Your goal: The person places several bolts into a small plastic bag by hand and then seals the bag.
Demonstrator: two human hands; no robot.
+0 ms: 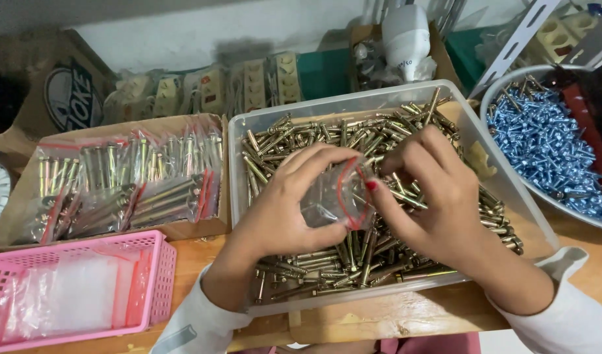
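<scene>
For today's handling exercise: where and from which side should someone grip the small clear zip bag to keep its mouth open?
Probably at the red-lined mouth of the small clear zip bag, one lip pinched from each side, as the left hand and right hand do; the film below is limp.

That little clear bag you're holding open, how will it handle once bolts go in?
The bag is thin, creased film, so probably floppy and slippery. Both the left hand and the right hand pinch its red-edged mouth; it likely closes otherwise. Bolts look metal, so it should sag.

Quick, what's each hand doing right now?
Left hand: closed on the small clear zip bag.
Right hand: fingers pinching the same bag's red-lined mouth, above the tray of bolts.
</scene>
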